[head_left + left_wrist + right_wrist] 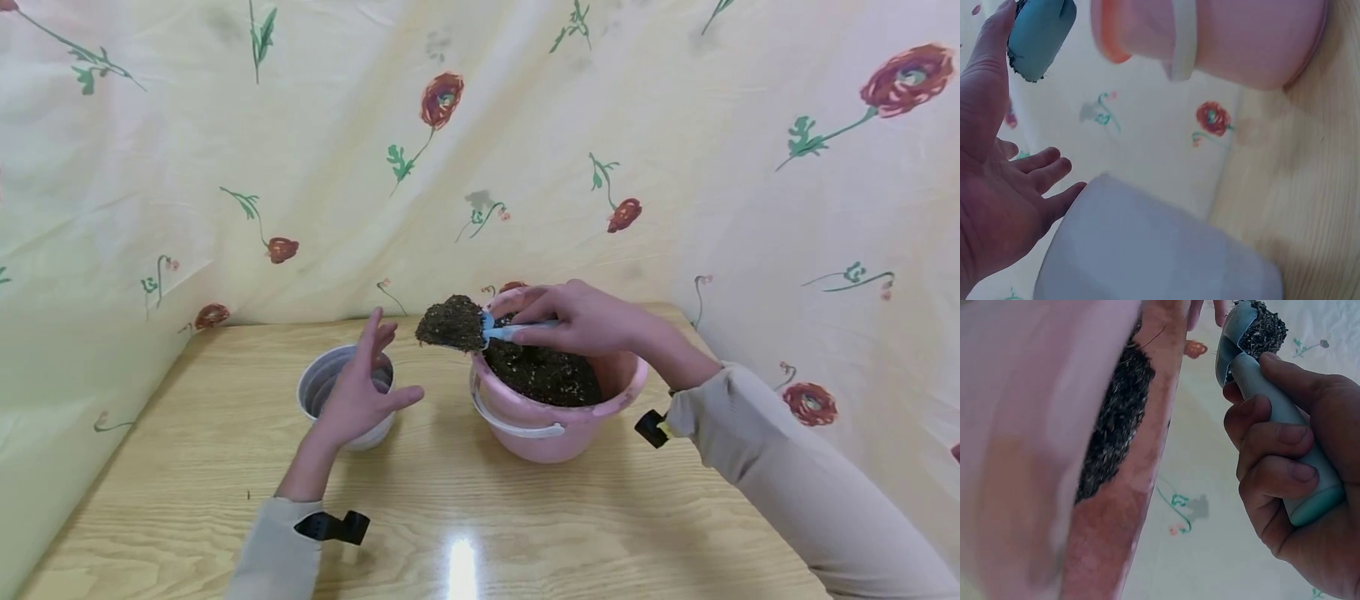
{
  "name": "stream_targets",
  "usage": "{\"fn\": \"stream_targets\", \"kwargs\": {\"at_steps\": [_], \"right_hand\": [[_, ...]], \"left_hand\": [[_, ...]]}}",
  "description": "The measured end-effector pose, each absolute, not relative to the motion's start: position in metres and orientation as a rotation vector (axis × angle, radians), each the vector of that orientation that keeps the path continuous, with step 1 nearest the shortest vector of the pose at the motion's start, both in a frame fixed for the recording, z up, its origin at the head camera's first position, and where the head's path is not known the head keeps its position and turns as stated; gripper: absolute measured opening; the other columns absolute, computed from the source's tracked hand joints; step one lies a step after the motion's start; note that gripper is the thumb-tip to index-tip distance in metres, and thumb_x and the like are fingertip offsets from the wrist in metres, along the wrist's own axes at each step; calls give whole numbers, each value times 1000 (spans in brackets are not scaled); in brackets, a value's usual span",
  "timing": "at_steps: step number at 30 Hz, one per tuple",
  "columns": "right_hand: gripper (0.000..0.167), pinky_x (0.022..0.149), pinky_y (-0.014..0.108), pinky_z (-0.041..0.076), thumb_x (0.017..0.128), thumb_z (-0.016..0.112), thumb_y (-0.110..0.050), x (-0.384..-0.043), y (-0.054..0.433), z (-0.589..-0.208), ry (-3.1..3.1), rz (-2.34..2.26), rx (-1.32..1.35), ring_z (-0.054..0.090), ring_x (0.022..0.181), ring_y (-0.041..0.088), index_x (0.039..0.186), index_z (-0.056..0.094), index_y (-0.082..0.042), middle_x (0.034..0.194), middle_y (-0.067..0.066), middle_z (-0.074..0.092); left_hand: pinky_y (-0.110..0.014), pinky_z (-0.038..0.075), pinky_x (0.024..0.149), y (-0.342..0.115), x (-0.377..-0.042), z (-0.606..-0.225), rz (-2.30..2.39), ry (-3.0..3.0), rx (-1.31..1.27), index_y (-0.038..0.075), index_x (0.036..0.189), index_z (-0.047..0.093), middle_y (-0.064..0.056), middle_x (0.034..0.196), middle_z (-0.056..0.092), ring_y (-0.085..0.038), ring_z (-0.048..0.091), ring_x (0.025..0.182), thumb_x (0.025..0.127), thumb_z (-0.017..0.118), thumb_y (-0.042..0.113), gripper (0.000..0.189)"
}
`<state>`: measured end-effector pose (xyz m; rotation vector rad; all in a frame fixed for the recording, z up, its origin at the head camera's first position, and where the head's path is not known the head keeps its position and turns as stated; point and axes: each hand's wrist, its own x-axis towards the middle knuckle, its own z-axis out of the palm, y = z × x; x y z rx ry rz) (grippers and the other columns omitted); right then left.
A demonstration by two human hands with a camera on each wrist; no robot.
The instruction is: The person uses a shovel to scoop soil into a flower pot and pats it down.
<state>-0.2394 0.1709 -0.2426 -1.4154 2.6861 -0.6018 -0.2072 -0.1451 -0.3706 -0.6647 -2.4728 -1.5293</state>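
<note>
A blue scoop (1277,403) heaped with dark soil (452,323) juts beyond the pink bucket (540,437) (more soil inside); left of it, a whitish pot (377,434) stands upright.

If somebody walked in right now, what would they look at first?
Probably the heap of dark soil on the blue scoop, held up in the right hand by the bucket's rim. Next might be the big pink bucket on the table, with more soil inside. Then maybe the red flowers on the pale cloth behind.
</note>
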Motion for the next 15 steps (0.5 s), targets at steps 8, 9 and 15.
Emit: {"fn": "stream_targets", "kwargs": {"at_steps": [8, 9, 15], "right_hand": [[23, 85, 32, 48, 97, 59, -29, -239, 146, -236, 2652, -594, -1411, 60, 101, 5, 115, 71, -22, 117, -8, 66], [21, 84, 31, 49, 97, 59, -29, -240, 142, -235, 2644, -600, -1417, 59, 98, 6, 111, 72, -20, 111, -9, 67], [24, 74, 28, 48, 98, 56, -30, -242, 123, -233, 2607, -580, -1402, 58, 77, 6, 105, 75, -16, 89, -7, 70]], "left_hand": [[-55, 29, 107, -175, -202, -367, -1473, -2494, -572, 23, 156, 0, -12, 155, 28, -30, 23, 143, 78, 82, 22, 114], [-55, 29, 107, -178, -202, -367, -1469, -2498, -556, 24, 156, 0, -11, 155, 28, -29, 23, 143, 77, 83, 22, 114], [-57, 25, 109, -196, -201, -370, -1403, -2540, -463, 33, 155, -1, -10, 156, 28, -32, 24, 143, 75, 84, 29, 117]]}}
